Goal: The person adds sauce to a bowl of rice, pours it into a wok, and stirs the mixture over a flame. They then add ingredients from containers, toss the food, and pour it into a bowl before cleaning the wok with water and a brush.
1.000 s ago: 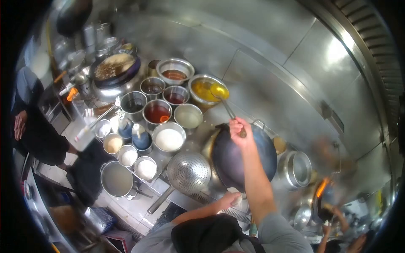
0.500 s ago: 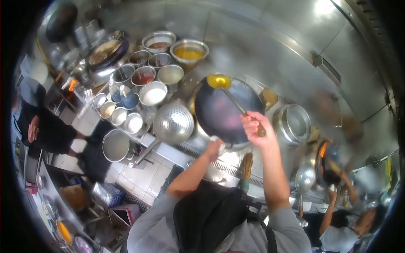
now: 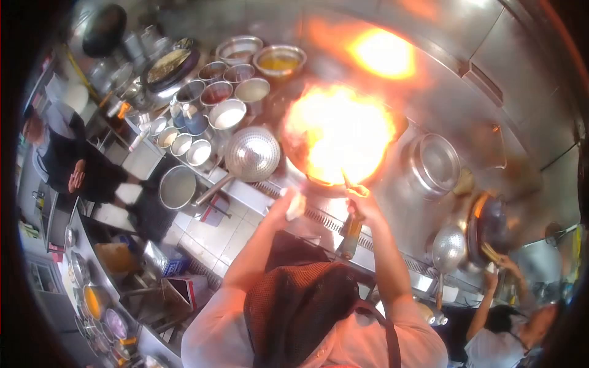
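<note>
Wok (image 3: 320,184), round, dark metal; orange-white flames (image 3: 346,132) above it. Right hand (image 3: 362,205), at wok's near edge: fingers clamped on slim utensil handle (image 3: 346,180), far end hidden by flames. Left hand (image 3: 282,209), near-left of wok: fingers closed on white cloth (image 3: 297,205). Perforated round steel strainer (image 3: 253,153), left of wok.

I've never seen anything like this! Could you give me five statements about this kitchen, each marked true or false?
1. Bright flames blaze ahead of the camera wearer. True.
2. No hand holds anything. False: the left hand grips a white cloth.
3. A perforated strainer sits left of the flames. True.
4. All the bowls are empty. False: one steel bowl holds yellow liquid.
5. Nobody else is around. False: someone in an apron stands at the left.
</note>
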Demonstrator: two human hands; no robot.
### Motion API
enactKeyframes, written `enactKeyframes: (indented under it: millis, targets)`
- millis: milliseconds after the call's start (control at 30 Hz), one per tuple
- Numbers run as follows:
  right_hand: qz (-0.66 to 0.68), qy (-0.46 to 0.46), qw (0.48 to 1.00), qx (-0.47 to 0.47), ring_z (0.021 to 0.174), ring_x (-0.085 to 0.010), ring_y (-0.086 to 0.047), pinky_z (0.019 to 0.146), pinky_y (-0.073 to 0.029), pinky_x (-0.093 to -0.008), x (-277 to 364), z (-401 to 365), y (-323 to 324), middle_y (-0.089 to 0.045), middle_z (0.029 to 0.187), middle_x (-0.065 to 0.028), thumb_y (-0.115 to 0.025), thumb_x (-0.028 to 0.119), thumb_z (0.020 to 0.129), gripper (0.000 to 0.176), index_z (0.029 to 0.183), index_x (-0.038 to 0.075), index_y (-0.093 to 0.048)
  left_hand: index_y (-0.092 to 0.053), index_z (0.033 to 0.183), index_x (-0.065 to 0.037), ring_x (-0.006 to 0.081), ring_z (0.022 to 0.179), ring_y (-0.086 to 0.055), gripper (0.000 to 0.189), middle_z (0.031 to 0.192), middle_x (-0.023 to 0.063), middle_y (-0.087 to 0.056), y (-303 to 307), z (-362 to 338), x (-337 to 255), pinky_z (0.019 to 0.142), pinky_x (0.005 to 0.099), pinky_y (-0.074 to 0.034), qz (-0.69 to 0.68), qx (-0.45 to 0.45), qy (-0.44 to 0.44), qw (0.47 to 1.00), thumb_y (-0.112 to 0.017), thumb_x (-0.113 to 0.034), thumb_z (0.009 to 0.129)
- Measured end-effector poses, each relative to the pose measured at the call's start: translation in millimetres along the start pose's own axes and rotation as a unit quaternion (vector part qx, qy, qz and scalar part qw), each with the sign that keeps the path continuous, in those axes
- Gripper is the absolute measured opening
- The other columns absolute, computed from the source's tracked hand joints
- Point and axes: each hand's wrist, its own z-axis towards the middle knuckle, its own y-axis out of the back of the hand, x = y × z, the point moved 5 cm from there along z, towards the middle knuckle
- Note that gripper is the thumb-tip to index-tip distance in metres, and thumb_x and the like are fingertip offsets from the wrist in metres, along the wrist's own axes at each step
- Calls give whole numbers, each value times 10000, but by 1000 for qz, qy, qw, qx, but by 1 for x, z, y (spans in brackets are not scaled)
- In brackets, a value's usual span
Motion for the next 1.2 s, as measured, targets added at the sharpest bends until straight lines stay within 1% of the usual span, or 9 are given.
enactKeyframes:
  millis: [100,200,267,567,633,700,833,933,1200]
  targets:
    - [-355,229,890,-171,728,-368,-663,618,-517,-447,-36,21,35,-656,808,-208,-615,221,889,386,1211,52,-488,-574,1024,-38,177,594,-580,475,793,72,-611,29,-55,-12,533,268,-458,-3,-40,-29,999,-395,-478,1013]
    - [-398,76,902,-151,952,-482,-619,813,-487,-522,-14,-17,29,-645,968,-302,-589,239,885,459,1287,68,-446,-574,1066,-37,193,624,-608,481,832,94,-633,65,-96,-18,532,279,-484,-3,-103,-21,994,-406,-484,1006]
    - [-402,70,901,-146,965,-481,-618,809,-496,-519,-28,-20,38,-638,997,-313,-588,279,881,491,1306,77,-446,-585,1071,-59,198,629,-625,485,827,103,-640,83,-113,-16,483,288,-474,-12,-165,-20,986,-441,-514,984]
    - [-434,46,881,-185,951,-474,-626,789,-496,-526,-55,-61,23,-638,1013,-314,-574,260,896,436,1281,93,-456,-611,1028,-69,185,596,-612,451,809,89,-637,109,-152,-31,456,286,-456,11,-135,-56,989,-540,-507,946]
    - [-419,94,880,-202,862,-498,-627,729,-487,-545,-57,-69,18,-639,898,-320,-550,252,913,344,1210,103,-459,-611,1024,-67,183,596,-611,436,808,88,-636,118,-166,-36,462,287,-461,15,-142,-65,988,-548,-492,947]
    - [-410,38,888,-206,719,-342,-662,634,-514,-453,-57,-79,8,-650,880,-223,-571,261,895,377,1221,102,-469,-607,1023,-46,182,603,-617,401,796,91,-633,127,-183,-43,483,290,-474,12,-154,-57,986,-540,-437,966]
    - [-414,71,882,-216,660,-338,-653,575,-505,-444,-76,-82,0,-649,834,-218,-556,259,892,351,1185,85,-472,-555,843,-62,152,539,-511,325,715,60,-556,158,-208,-47,469,293,-400,29,-156,-107,981,-485,-339,999]
    - [-437,127,860,-230,645,-319,-651,561,-513,-438,-79,-88,-17,-640,828,-200,-558,249,891,346,1178,77,-468,-563,848,-56,153,555,-524,312,716,62,-560,174,-225,-48,502,294,-419,2,-165,-105,981,-498,-323,994]
    - [-299,53,926,-225,479,-198,-558,362,-421,-336,-87,-108,-49,-543,703,-89,-573,208,896,371,1209,68,-431,-585,966,-52,153,667,-581,172,812,48,-601,192,-236,-56,561,297,-479,10,-170,-86,982,-570,-224,969]
